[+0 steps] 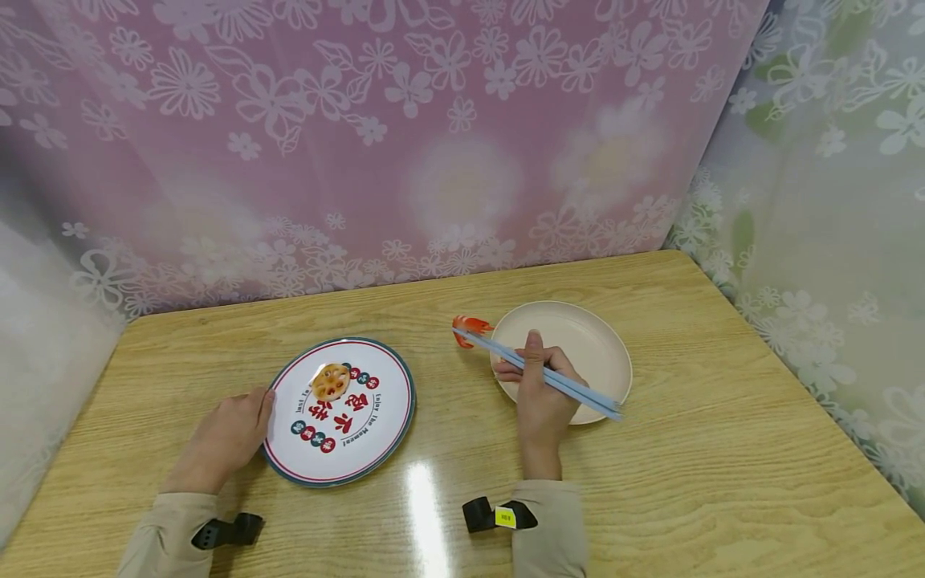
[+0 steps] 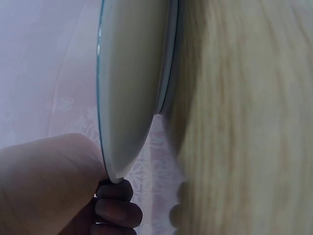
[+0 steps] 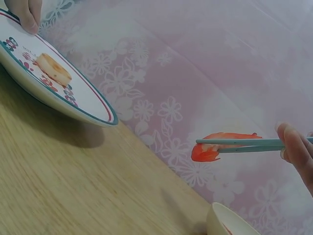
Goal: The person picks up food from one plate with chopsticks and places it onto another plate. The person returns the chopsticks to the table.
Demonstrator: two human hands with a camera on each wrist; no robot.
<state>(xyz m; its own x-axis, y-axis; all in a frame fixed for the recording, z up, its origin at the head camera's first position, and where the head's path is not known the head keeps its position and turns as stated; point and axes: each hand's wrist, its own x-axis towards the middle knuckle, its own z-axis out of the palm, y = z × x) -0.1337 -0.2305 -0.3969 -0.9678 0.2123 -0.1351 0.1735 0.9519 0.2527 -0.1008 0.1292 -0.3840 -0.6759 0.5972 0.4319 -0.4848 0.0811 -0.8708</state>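
Note:
My right hand grips a pair of light blue chopsticks above the cream plate. Pinched between their tips is a red-orange shrimp, held in the air just past that plate's left rim. On the left, my left hand holds the edge of a white plate with red and teal rings and printed characters. In the left wrist view its thumb lies at the rim and its fingers curl below. A browned lotus root slice lies on the white plate.
Both plates are on a wooden table, with a stretch of tabletop between them. Behind the table hangs a pink flowered curtain, and a pale flowered one is at the right. A small red bit shows inside the cream plate.

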